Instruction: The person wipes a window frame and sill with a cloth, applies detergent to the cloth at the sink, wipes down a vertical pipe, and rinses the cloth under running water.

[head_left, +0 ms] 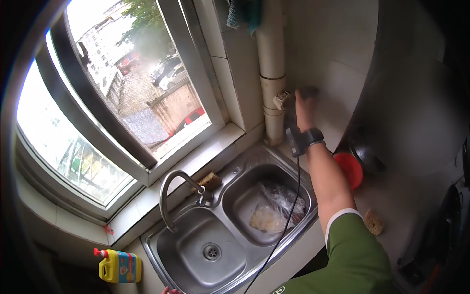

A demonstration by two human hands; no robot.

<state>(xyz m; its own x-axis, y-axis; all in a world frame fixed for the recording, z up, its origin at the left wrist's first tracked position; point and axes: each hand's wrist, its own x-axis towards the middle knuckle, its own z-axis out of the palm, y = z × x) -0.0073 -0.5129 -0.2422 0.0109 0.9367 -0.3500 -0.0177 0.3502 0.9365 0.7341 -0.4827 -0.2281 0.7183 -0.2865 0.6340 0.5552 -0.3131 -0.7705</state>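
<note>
My right hand (304, 113) reaches up beside the beige vertical pipe (272, 63), close to a round, pale fitting (282, 100) on it. Its fingers are partly hidden and blurred, with a dark, smeared shape (309, 92) at them that I cannot make out. A black band with a device and a cable sits on that wrist. Only a bit of my left hand (171, 291) shows at the bottom edge, by the sink's front rim; what it holds, if anything, is out of sight.
Below is a double steel sink (232, 232) with a curved faucet (168, 196) and clear plastic bags (276, 210) in the right basin. Around it are a sponge (209, 181), a yellow bottle (120, 266), a red bowl (348, 171), another sponge (373, 222) and an open window.
</note>
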